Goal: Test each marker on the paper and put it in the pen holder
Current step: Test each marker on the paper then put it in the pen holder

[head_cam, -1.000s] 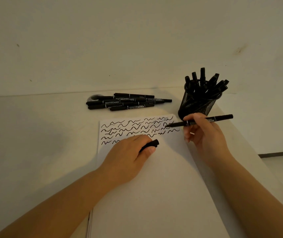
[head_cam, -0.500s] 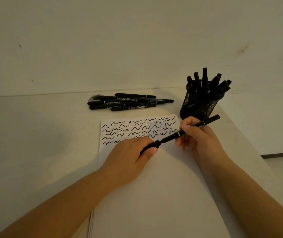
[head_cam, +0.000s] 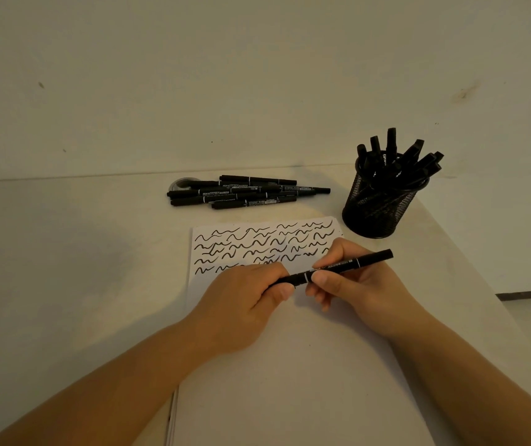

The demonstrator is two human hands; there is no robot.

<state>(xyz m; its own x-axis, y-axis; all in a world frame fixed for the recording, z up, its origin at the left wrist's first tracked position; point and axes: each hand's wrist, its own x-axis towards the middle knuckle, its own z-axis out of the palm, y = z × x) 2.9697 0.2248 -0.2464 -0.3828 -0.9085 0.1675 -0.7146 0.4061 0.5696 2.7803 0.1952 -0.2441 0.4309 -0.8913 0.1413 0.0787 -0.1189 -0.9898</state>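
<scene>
Over the paper (head_cam: 257, 381), left hand (head_cam: 241, 304) and right hand (head_cam: 357, 284) both gripping one marker (head_cam: 338, 268)

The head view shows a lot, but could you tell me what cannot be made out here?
- Marker tip end, head view: hidden inside the left hand.
- Marker count in the pen holder, head view: they overlap.
- Round object behind the marker pile: mostly covered.

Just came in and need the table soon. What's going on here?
A person is testing markers. Both hands hold one marker over the paper: the left hand grips its cap end, the right hand the barrel. More lie in a pile; others stand in the holder.
</scene>
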